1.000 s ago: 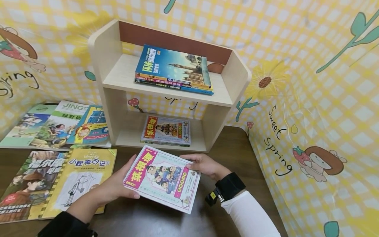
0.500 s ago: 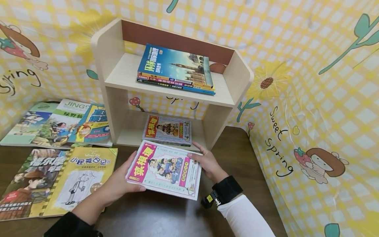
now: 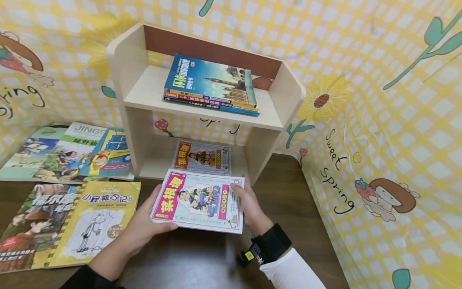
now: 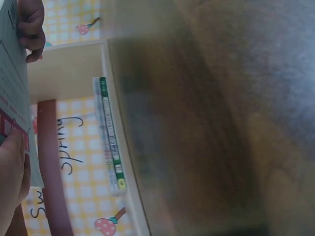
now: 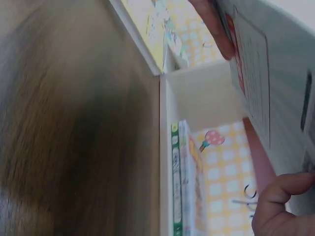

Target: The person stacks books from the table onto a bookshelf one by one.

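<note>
A white and pink book (image 3: 198, 200) is held in front of the lower shelf, its cover facing up. My left hand (image 3: 144, 222) grips its left edge, thumb along the near corner. On the right edge, my right hand (image 3: 250, 206) pinches the book with its thumb on the cover. Just behind it, a similar book with a red title strip (image 3: 202, 157) lies flat on the lower shelf, partly hidden. Seen from below, the held book (image 5: 285, 93) has fingers of my right hand (image 5: 283, 209) at its edge.
The wooden shelf unit (image 3: 260, 150) carries a stack of books (image 3: 213, 82) on its upper board. Left of it, several books lie on the dark table (image 3: 292, 192), among them a yellow one (image 3: 97, 220). A checked cloth (image 3: 390, 120) hangs around the table.
The held book has moved toward the lower shelf and turned straighter, now overlapping the front of the book lying there. My right hand has shifted round its right edge.
</note>
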The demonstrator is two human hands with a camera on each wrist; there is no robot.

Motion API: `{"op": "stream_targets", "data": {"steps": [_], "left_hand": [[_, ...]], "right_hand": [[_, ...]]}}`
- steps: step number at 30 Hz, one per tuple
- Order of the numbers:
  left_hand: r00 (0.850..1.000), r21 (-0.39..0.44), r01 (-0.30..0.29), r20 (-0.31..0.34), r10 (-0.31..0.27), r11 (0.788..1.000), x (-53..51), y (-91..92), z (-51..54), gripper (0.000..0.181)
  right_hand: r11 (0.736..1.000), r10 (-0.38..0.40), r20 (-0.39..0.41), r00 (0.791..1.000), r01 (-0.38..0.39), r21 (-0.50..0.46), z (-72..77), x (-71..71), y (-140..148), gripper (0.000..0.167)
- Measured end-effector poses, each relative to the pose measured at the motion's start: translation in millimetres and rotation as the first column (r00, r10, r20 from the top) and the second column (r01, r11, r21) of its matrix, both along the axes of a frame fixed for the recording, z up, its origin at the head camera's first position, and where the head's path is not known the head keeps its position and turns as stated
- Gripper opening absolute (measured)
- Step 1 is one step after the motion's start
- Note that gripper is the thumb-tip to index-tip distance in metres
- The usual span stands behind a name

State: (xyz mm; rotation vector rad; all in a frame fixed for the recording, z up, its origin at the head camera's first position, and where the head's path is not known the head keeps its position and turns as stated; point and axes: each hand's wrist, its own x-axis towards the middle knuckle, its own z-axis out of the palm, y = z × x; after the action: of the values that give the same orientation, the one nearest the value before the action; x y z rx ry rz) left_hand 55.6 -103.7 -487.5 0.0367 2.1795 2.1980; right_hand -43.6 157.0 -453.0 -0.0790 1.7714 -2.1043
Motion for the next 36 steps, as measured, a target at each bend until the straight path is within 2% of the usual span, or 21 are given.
{"op": "stream_targets", "data": {"steps": [5, 9, 13, 16, 20, 26, 31, 36], "left_hand": [[0.997, -0.017, -0.071, -0.026, 0.071, 0.997, 2.3, 0.9, 8.8, 0.110], [0.992, -0.029, -0.124, -0.033, 0.123, 0.992, 4.3, -0.1, 16.7, 0.111], [0.986, -0.035, -0.164, -0.012, 0.164, 0.986, 5.8, -2.3, 22.3, 0.110], [0.984, -0.028, -0.178, -0.008, 0.178, 0.984, 7.2, -2.9, 26.3, 0.110], [0.983, -0.022, -0.180, -0.033, 0.179, 0.983, 9.8, -2.4, 32.0, 0.109], [0.980, -0.042, -0.185, -0.080, 0.182, 0.982, 13.1, -0.2, 42.8, 0.109], [0.973, -0.068, -0.190, -0.143, 0.179, 0.979, 14.5, -0.2, 51.5, 0.113], [0.965, -0.115, -0.197, -0.196, 0.172, 0.974, 15.1, -0.9, 63.3, 0.115]], "right_hand": [[0.998, 0.060, -0.067, 0.996, -0.060, 0.007, 8.5, 16.0, -2, 0.067], [0.993, 0.110, -0.123, 0.986, -0.113, -0.021, 14.6, 29.2, -2, 0.075], [0.979, 0.177, -0.189, 0.966, -0.193, -0.066, 17.7, 40.5, -1, 0.083], [0.972, 0.204, -0.252, 0.946, -0.227, -0.064, 18.0, 46.1, 0, 0.089], [0.974, 0.200, -0.314, 0.928, -0.224, -0.041, 17.9, 51.1, 0, 0.101], [0.979, 0.190, -0.362, 0.913, -0.206, -0.007, 19.4, 54.3, 0, 0.114], [0.984, 0.172, -0.401, 0.900, -0.178, 0.023, 24.7, 56.8, 0, 0.113], [0.988, 0.155, -0.472, 0.868, -0.144, 0.060, 33.5, 57.8, 2, 0.111]]}}
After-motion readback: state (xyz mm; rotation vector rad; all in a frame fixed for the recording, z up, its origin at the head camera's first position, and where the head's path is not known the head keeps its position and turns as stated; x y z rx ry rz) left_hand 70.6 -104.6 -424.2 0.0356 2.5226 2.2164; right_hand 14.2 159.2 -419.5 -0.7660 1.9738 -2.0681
